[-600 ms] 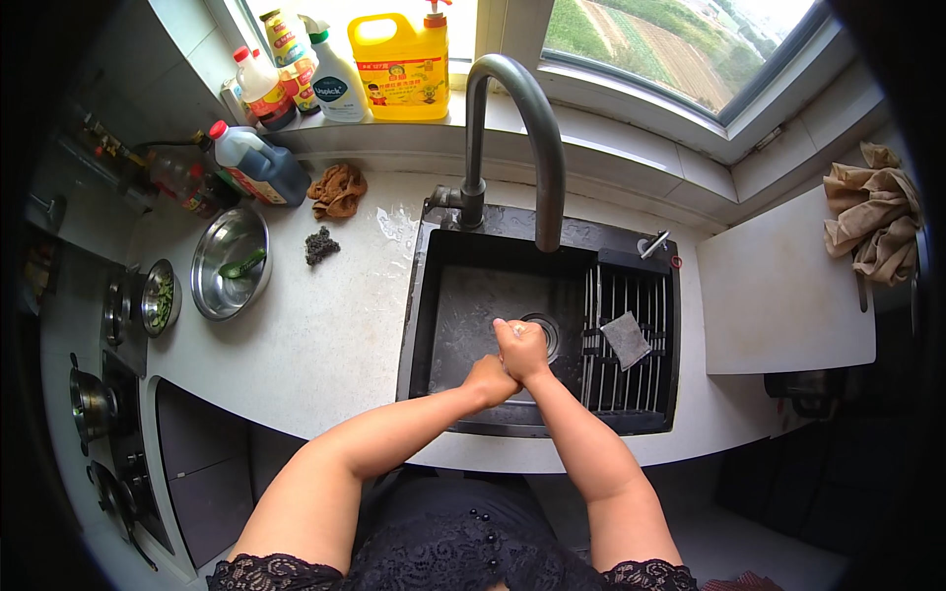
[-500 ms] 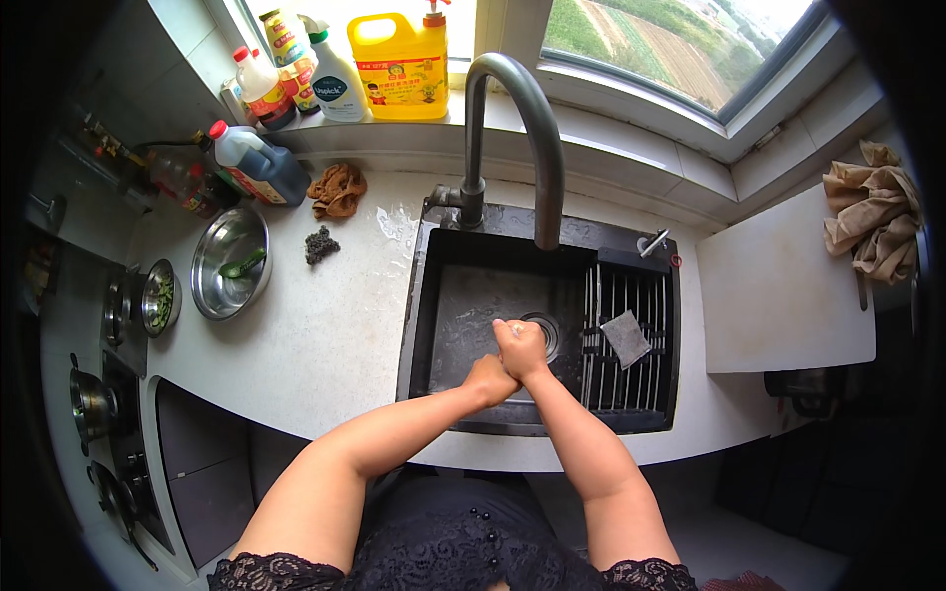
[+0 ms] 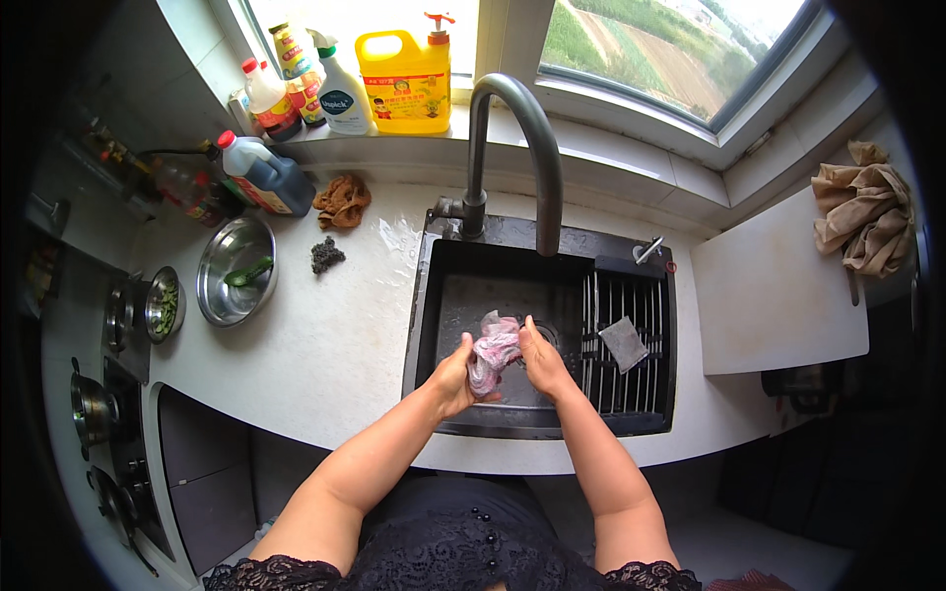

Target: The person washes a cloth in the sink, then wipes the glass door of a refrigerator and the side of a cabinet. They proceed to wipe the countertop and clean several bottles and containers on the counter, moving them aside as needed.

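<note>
Over the black sink (image 3: 473,295) I hold a crumpled, wet-looking pink and white cloth (image 3: 493,353), loosely bunched. My left hand (image 3: 451,384) grips its left side, thumb up, with fingertips showing below it. At its right edge, my right hand (image 3: 542,362) holds it with the thumb pointing up; most of those fingers are hidden. Part of the drain shows just behind the right hand. The grey tap (image 3: 550,177) arches above, and no water is seen running from it.
A rack (image 3: 631,295) with a grey pad (image 3: 623,344) on it covers the sink's right side. To the left are a steel bowl (image 3: 212,286) holding a green cucumber-like vegetable, a dark scourer (image 3: 326,255) and a brown rag (image 3: 342,201). A white board (image 3: 778,295) stands right.
My hands were clenched together around the mostly hidden cloth. Now they have moved apart sideways, and the cloth shows loosened between them. The view has shifted slightly.
</note>
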A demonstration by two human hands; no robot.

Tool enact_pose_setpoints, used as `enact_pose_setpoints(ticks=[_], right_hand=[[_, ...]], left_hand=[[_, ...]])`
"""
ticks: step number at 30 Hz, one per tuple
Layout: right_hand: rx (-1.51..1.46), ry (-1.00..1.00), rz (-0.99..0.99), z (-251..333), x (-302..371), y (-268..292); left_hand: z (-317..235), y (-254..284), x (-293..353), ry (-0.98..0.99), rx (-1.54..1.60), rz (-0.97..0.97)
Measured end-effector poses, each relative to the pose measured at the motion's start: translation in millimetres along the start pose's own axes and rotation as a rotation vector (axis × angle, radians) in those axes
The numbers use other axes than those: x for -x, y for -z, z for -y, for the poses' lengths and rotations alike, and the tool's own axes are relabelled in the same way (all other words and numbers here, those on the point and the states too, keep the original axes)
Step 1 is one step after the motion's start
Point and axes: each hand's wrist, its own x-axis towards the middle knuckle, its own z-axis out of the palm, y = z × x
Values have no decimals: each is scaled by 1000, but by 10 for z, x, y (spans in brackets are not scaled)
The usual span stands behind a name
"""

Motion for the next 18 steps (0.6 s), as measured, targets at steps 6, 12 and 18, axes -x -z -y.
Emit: enact_pose_setpoints(ticks=[6, 12, 18], right_hand=[[-2, 107, -198, 205, 132, 81], [-786, 61, -181, 498, 94, -14], [-501, -156, 415, 1038, 130, 93]], left_hand=[[-232, 80, 5, -225, 725, -331], [-168, 174, 191, -165, 49, -624], [-354, 72, 444, -501, -319, 284]])
